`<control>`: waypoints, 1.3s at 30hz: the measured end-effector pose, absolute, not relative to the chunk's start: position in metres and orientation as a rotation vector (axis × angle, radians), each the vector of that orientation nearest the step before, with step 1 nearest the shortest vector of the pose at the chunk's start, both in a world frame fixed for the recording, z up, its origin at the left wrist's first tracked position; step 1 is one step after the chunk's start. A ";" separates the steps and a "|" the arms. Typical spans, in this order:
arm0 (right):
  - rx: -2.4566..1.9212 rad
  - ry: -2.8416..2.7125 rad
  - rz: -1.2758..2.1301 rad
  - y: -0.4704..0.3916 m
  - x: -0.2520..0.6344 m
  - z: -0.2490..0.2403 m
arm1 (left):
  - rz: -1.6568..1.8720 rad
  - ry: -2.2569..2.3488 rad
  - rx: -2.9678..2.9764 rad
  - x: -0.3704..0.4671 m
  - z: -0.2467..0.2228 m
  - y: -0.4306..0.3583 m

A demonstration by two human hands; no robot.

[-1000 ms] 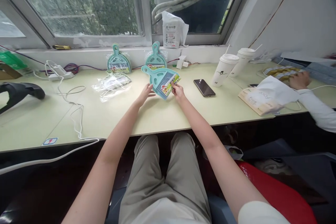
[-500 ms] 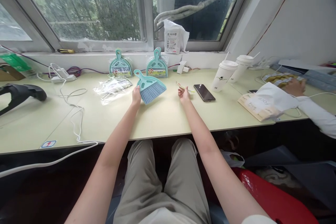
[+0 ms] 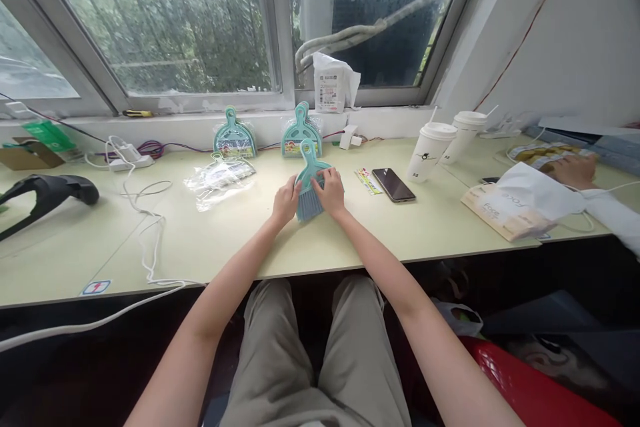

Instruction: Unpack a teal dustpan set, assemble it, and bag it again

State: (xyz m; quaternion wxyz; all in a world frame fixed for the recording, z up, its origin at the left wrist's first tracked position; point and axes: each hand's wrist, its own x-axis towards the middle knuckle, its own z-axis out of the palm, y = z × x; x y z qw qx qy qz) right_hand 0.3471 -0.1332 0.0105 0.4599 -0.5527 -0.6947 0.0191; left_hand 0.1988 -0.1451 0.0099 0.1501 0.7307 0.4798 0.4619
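Both my hands hold a teal dustpan with a small brush (image 3: 311, 163) above the table, its handle up and the blue-grey bristles down. My left hand (image 3: 287, 201) grips its left edge. My right hand (image 3: 330, 191) is closed on the right side, with the thumb across the front. Just right of it a colourful printed card (image 3: 369, 182) lies flat beside a dark phone (image 3: 394, 185). Crumpled clear plastic packaging (image 3: 219, 177) lies left of my hands. Two more wrapped dustpan sets, a left one (image 3: 233, 137) and a right one (image 3: 301, 133), lean against the wall under the window.
Two lidded paper cups (image 3: 429, 152) with straws stand to the right, near a tissue pack (image 3: 515, 203). Another person's hand (image 3: 575, 169) rests at far right. White cables (image 3: 150, 240) and a black curved object (image 3: 50, 197) are at left. A power strip (image 3: 131, 161) lies behind them.
The dustpan and brush have moved right and turned upright in front of me. My right hand has let go of the printed card, now on the table, and taken hold of the dustpan.
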 end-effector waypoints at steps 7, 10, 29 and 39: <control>-1.349 -1.482 0.168 -0.128 0.361 0.022 | 1.388 1.691 1.924 0.169 0.010 -0.111; -1.514 -1.472 0.162 -0.125 0.379 0.027 | 1.181 1.990 1.821 0.138 0.004 -0.095; -2.093 -1.632 0.002 -0.113 0.417 0.007 | 0.872 2.196 1.833 0.126 -0.002 -0.102; -1.772 -2.003 0.219 -0.129 0.384 0.015 | 0.753 1.075 2.068 0.164 0.001 -0.113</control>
